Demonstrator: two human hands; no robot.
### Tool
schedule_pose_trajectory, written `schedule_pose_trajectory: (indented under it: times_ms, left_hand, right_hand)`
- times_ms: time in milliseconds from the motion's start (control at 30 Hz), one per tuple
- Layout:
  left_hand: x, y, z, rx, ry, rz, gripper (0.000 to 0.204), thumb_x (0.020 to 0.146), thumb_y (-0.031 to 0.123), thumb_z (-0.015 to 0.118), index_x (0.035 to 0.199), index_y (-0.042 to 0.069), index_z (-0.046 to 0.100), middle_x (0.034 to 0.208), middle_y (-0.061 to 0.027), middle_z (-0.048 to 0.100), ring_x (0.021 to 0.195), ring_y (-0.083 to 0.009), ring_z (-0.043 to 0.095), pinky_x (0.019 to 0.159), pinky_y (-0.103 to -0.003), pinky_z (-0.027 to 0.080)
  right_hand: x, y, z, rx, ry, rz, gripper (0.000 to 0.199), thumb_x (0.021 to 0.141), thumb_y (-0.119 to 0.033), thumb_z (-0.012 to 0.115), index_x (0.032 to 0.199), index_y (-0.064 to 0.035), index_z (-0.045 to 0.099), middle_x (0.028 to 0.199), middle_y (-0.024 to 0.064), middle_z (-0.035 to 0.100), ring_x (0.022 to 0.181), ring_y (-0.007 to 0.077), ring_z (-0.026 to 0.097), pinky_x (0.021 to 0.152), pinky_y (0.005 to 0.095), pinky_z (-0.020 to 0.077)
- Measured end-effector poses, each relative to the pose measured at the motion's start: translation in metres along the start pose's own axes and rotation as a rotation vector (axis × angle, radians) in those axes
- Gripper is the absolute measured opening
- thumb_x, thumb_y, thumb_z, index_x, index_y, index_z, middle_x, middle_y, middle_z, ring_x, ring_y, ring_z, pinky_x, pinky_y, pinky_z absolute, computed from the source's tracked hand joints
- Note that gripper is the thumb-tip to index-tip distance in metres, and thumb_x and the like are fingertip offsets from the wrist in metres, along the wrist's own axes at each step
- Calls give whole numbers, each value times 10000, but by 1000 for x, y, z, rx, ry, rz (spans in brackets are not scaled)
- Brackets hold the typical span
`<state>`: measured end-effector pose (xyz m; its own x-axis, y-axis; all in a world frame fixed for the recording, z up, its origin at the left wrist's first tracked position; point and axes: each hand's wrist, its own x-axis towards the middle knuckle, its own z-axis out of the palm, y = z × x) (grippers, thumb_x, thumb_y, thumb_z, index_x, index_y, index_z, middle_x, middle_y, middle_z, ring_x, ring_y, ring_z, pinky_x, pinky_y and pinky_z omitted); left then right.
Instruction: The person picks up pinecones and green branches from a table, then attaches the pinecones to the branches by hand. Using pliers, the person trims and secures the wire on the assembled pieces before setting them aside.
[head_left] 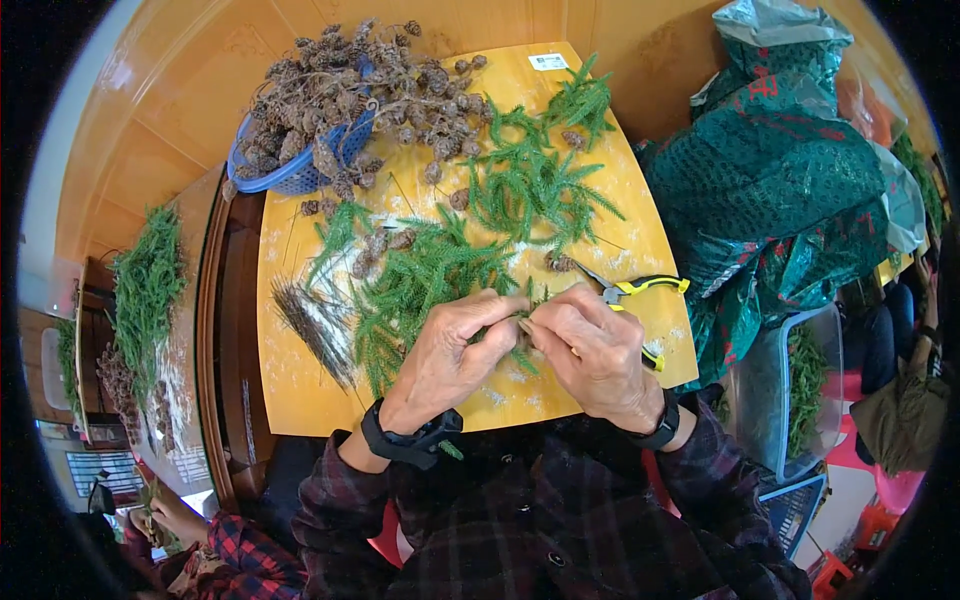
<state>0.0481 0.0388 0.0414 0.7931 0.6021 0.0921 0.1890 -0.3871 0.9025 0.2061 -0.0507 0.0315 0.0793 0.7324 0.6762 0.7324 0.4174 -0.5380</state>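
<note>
left hand (447, 355) and right hand (592, 352) pinching one green sprig (530, 303) together | pliers (640, 292) at 3 o'clock; blue basket (300, 170) of cones at 11 o'clock

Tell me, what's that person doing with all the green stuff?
Both hands meet over a yellow board. The left hand and right hand pinch a small green sprig between their fingertips. More green sprigs lie spread on the board, with a bundle of thin sticks to the left. Yellow-handled pliers lie just beyond the right hand. A blue basket heaped with brown cones sits at the far corner.
</note>
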Motion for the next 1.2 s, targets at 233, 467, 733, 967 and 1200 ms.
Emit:
schedule_pose_trajectory:
  times_ms: [233,467,733,967,1200]
  left_hand:
    - [-2,4,5,-203,-57,-14,165,880,64,560,1003,-25,623,795,-91,600,717,-170,566,681,-297,457]
    - [-5,-6,10,-129,-7,11,175,869,89,592,999,-14,647,778,-64,589,711,-155,532,673,-284,436]
    - [-7,-10,13,-49,-16,8,106,859,63,590,917,2,654,736,-80,585,691,-181,526,645,-300,438]
    - [-7,-17,17,-153,-61,38,131,874,75,585,960,7,656,782,-75,599,692,-167,543,645,-301,449]
    - [-9,-10,14,-230,-13,-37,184,871,90,629,1002,-39,637,753,-46,541,680,-122,495,630,-268,409]
  right_hand:
    - [0,3,1,202,42,195,117,749,25,729,818,-27,650,727,52,586,561,145,561,515,256,432]
    - [-3,4,-2,519,-106,656,218,768,-13,738,893,-17,559,711,26,564,550,62,533,484,234,435]
    - [-7,15,-2,435,-207,595,172,818,-36,728,891,-13,574,722,-3,575,547,28,489,485,175,367]
    - [-1,12,-9,289,-239,389,161,823,-40,716,950,-8,623,745,-11,580,558,26,463,494,212,359]
    - [-4,19,-14,557,-21,654,134,925,-143,625,895,-18,589,714,-50,490,649,14,413,526,202,335]
